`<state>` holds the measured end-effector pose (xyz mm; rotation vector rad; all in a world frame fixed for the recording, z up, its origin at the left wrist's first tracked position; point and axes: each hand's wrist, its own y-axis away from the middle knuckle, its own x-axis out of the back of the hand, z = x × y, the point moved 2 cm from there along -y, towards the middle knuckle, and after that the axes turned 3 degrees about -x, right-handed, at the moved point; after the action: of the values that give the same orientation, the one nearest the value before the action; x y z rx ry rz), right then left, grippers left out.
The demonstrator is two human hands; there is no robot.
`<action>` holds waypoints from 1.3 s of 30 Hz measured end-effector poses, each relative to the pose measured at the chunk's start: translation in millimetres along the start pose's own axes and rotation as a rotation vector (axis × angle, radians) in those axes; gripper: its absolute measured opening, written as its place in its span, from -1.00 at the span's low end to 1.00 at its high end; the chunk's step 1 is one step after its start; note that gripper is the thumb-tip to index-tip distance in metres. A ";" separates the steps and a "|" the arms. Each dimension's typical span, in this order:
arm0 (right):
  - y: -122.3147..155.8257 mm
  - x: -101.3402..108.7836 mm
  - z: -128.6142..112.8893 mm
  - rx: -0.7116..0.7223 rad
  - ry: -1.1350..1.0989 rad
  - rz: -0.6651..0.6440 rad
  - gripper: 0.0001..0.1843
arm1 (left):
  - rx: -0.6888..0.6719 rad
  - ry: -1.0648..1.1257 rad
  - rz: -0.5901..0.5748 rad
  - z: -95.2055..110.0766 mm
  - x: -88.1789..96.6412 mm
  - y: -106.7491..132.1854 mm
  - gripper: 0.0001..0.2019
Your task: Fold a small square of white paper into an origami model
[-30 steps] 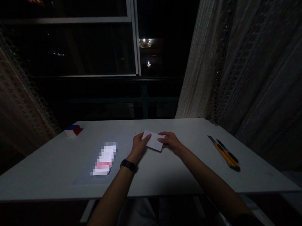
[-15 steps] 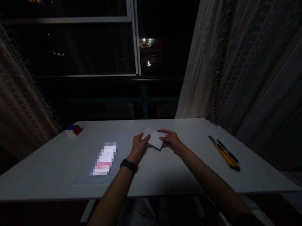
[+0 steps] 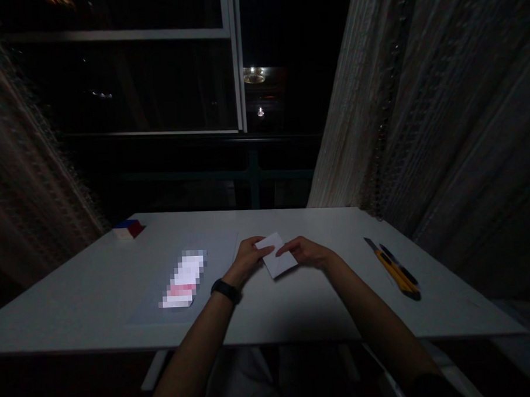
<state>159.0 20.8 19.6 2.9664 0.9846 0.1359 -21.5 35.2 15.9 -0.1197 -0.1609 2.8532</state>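
Observation:
Over the middle of the white table, a small folded piece of white paper (image 3: pixel 278 266) is between my hands, its corners turned at a slant. My left hand (image 3: pixel 249 255) pinches its left side, with the thumb lying on top and the other fingers partly hidden behind. On the paper's right side is my right hand (image 3: pixel 310 252), a fingertip pressed on the upper face and the remaining fingers curled near or under the edge. A dark band (image 3: pixel 226 291) circles my left wrist.
A lit, blurred-out phone (image 3: pixel 183 279) lies on a pale sheet (image 3: pixel 142 312) to the left. A coloured cube (image 3: pixel 128 229) sits at the far left corner. On the right, a yellow box cutter (image 3: pixel 395 273) with its blade out lies beside a dark pen (image 3: pixel 399 264).
The paper has turned and now sits slightly nearer to me, showing one squarer face. My right hand has shifted right, and its finger now rests on the paper's top.

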 end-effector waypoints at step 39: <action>-0.9 -10.7 -7.2 0.032 0.245 0.006 -0.57 | -0.026 0.010 0.069 10.1 -2.7 5.0 -0.66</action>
<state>149.3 15.0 25.9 3.0350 1.0072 0.4987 -21.3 28.7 25.5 -0.1468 -0.1951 2.9191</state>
